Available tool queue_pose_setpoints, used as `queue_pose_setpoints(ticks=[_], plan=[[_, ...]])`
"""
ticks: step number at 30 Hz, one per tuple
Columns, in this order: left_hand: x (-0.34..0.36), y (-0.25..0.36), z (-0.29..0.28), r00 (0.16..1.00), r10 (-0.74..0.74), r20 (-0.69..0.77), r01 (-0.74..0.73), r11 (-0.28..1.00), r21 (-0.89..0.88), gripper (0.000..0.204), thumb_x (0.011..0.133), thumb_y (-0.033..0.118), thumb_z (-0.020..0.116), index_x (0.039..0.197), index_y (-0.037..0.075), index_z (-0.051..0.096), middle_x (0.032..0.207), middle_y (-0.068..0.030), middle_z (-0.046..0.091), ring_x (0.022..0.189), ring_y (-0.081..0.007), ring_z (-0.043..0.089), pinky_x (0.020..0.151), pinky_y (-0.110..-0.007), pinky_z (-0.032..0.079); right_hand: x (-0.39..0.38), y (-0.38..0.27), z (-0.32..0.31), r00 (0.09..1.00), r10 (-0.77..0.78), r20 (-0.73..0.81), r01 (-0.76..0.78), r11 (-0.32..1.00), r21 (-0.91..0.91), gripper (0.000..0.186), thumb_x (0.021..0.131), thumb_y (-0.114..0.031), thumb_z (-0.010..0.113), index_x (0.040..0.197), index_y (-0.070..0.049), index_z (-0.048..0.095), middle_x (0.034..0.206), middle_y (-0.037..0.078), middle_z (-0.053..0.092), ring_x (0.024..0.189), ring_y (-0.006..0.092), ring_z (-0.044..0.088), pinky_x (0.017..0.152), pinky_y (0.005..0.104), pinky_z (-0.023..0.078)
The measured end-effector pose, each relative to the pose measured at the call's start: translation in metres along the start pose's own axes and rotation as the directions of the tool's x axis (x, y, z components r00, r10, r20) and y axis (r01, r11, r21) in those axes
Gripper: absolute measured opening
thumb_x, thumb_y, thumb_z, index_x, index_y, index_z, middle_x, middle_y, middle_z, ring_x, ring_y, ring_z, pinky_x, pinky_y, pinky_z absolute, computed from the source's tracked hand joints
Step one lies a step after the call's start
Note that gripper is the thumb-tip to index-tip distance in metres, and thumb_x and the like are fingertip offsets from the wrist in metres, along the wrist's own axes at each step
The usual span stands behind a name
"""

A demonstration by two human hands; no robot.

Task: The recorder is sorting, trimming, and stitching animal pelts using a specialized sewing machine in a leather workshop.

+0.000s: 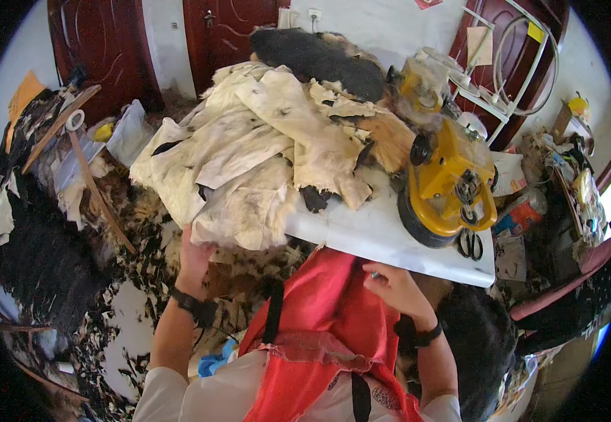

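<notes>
A heap of cream-coloured pelts [249, 133], skin side mostly up with fur at the edges, covers the left of the white table [404, 247]. At the heap's near left edge, my left hand [194, 254] has hold of a hanging pelt [245, 214]; its fingertips are partly hidden by the skin. My right hand [397, 287] is just off the table's front edge, over the red apron [326, 288]. Its fingers are curled, with a small greyish thing between thumb and forefinger, too small to name.
On the table's right stands a yellow fur sewing machine [453, 183], with black-handled scissors [470, 243] beside it. Dark fur [319, 60] lies behind the pelts. Black fur pieces [45, 253] and wooden sticks [98, 190] are piled at left. Scraps litter the floor [126, 337].
</notes>
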State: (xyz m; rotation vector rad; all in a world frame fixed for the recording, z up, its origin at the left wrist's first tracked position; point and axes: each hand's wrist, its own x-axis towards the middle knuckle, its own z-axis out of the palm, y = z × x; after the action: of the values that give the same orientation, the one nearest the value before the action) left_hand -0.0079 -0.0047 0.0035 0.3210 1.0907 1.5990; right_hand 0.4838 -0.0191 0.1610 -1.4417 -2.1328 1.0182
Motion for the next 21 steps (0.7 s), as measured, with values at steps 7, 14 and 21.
queue_pose_setpoints(ticks=[7,14,21], plan=[[-0.001,0.044,0.042,0.988,0.138,-0.073,-0.138,0.990,0.002,0.052,0.099,0.051,0.053,0.136,0.015,0.049,0.128,-0.0032,0.056,0.113,-0.0213,0.054,0.085,-0.036,0.043,0.166,0.025,-0.024,0.988,0.038,-0.148,-0.041,0.999,-0.020,0.057,0.087,-0.035,0.072,0.137,-0.012,0.054,0.110,0.018,0.069,0.101,0.0320,0.067,0.089,0.0412,0.051],[0.029,0.091,0.045,0.927,0.176,-0.331,-0.285,0.905,-0.317,0.061,0.097,0.047,0.060,0.136,0.004,0.041,0.113,-0.0074,0.055,0.098,-0.0219,0.056,0.080,-0.040,0.047,0.244,-0.007,0.012,0.950,-0.142,-0.277,-0.053,0.803,-0.593,0.073,0.084,-0.037,0.069,0.149,-0.018,0.040,0.135,0.023,0.056,0.119,0.0416,0.056,0.100,0.0475,0.044],[0.068,0.084,0.010,0.961,0.077,-0.267,-0.126,0.977,-0.173,0.031,0.095,0.020,0.063,0.120,0.004,0.054,0.110,-0.0107,0.057,0.098,-0.0285,0.060,0.077,-0.045,0.055,0.272,0.018,-0.090,0.801,-0.199,-0.564,-0.082,0.898,-0.433,0.026,0.092,-0.005,0.050,0.110,0.001,0.067,0.101,0.011,0.070,0.091,0.0227,0.065,0.082,0.0361,0.051]])
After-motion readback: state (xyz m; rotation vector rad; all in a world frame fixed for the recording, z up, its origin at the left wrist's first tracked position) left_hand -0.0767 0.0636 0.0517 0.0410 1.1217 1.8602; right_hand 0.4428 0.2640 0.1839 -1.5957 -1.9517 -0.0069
